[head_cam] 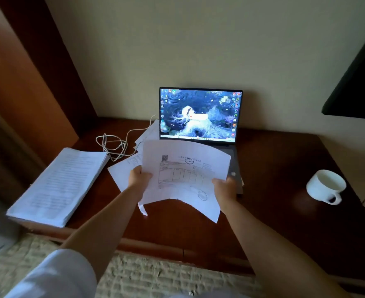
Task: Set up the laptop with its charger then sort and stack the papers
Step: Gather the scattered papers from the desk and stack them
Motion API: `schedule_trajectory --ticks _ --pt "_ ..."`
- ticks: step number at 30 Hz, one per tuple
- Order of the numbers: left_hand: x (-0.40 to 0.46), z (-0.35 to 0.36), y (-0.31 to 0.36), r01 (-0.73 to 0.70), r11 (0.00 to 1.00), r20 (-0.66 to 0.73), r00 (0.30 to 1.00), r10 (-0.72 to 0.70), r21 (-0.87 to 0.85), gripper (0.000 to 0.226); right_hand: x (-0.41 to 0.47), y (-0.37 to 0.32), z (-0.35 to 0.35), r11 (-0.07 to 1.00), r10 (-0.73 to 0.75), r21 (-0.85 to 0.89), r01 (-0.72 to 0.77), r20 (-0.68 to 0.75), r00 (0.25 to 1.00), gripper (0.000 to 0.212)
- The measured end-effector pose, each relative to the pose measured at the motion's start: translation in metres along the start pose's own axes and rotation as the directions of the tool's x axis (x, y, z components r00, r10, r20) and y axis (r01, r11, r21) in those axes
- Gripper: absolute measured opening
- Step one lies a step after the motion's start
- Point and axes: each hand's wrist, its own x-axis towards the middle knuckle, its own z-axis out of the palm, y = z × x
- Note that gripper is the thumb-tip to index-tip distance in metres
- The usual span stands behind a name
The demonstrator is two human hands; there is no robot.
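In the head view, the laptop (201, 116) stands open at the back of the dark wooden desk (284, 173), with its screen lit and showing a desktop picture. A white charger cable (113, 145) lies in loose loops on the desk to the left of the laptop and runs up toward its left side; the plug itself is too small to see, so whether it is connected cannot be told, but the laptop part of the task looks done. The work in hand appears to be the sorting of the papers. The left hand (139, 176) grips the left edge of a printed sheet (186, 179), and the right hand (225, 187) grips its right edge; the two hands are apart, and the sheet is held in the air above the desk, curved, in front of the laptop keyboard. It may be more than one sheet. Under it, some loose papers (123, 171) lie spread on the desk, partly beside the laptop. A thick paper stack (59, 186) rests near the left edge of the desk, well apart from the hands. A white cup (325, 187) stands at the right. The next move probably calls for deciding where this sheet belongs and laying it flat, with its edges squared.
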Motion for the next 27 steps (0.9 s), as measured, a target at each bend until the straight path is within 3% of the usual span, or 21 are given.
schedule_trajectory --ticks 4,9,14,16,18,20,22,24,25,27 --pt "0.002 -0.028 -0.004 -0.022 0.996 -0.056 0.998 0.027 0.091 0.017 -0.001 -0.005 0.027 0.998 0.066 -0.012 -0.066 0.055 0.996 0.014" --pt "0.02 -0.084 -0.036 0.036 0.998 -0.151 0.988 -0.027 0.059 0.029 -0.01 -0.016 0.064 0.973 0.149 0.165 -0.161 0.085 0.985 0.014" --pt "0.037 -0.138 -0.057 0.098 0.995 -0.304 0.947 -0.103 -0.03 0.066 -0.03 -0.035 0.106 0.922 0.233 0.305 -0.239 0.056 0.971 0.017" --pt "0.045 -0.153 -0.066 0.16 0.974 -0.246 0.949 -0.196 -0.161 0.081 -0.043 -0.038 0.13 0.895 0.267 0.353 -0.273 0.065 0.961 0.007" --pt "0.053 -0.165 -0.071 0.264 0.893 -0.058 0.951 -0.304 -0.365 0.079 -0.06 -0.039 0.158 0.873 0.297 0.38 -0.307 0.086 0.951 0.015" --pt "0.055 -0.177 -0.074 0.312 0.789 0.134 0.949 -0.285 -0.529 0.06 -0.078 -0.04 0.189 0.861 0.312 0.395 -0.321 0.089 0.946 0.014" --pt "0.057 -0.189 -0.072 0.304 0.723 0.24 0.951 -0.194 -0.621 0.048 -0.097 -0.038 0.221 0.852 0.333 0.388 -0.351 0.115 0.936 0.014" --pt "0.063 -0.199 -0.074 0.256 0.66 0.251 0.962 -0.104 -0.707 0.055 -0.115 -0.036 0.252 0.849 0.36 0.363 -0.383 0.132 0.924 0.011" --pt "0.066 -0.204 -0.075 0.235 0.637 0.231 0.969 -0.09 -0.735 0.05 -0.12 -0.033 0.266 0.855 0.364 0.348 -0.386 0.129 0.922 0.015" --pt "0.076 -0.218 -0.082 0.174 0.692 0.151 0.984 -0.095 -0.701 0.023 -0.129 -0.031 0.289 0.878 0.349 0.304 -0.369 0.119 0.93 0.022"
